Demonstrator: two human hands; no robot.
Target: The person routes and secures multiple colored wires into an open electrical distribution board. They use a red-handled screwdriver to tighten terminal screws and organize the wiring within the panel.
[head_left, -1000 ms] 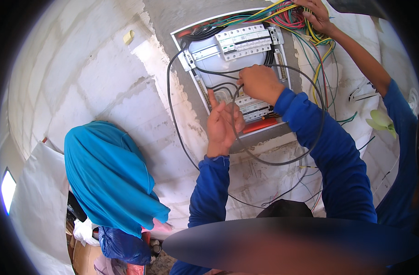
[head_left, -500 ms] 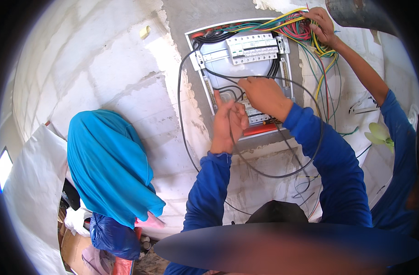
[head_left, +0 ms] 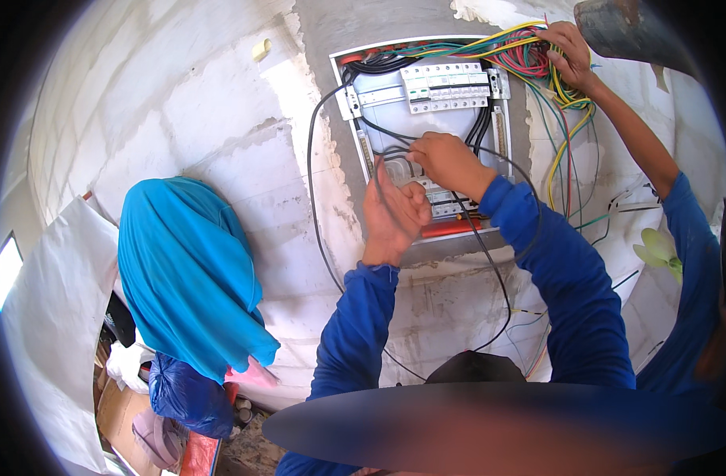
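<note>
My right hand is closed, thumb and fingers pinching a black cable in front of the open distribution box. From there the cable loops over my right sleeve. Lower left, my left hand has its fingers curled and one digit raised beside the box's left terminal strip. A blurred stretch of the cable crosses it, and its grip appears closed on that. Above both hands sits an upper row of white breakers. Lower breakers are partly covered by my hands.
At upper right a co-worker's hand holds a bundle of coloured wires, near a dark pipe. A blue cloth covers something at left, with a blue plastic bag below. A black cap shows at the bottom.
The cable loop has swung and narrowed near my right sleeve, and another stretch now hangs below the box. My left hand has shifted slightly down. The co-worker's hand still holds the bundle.
</note>
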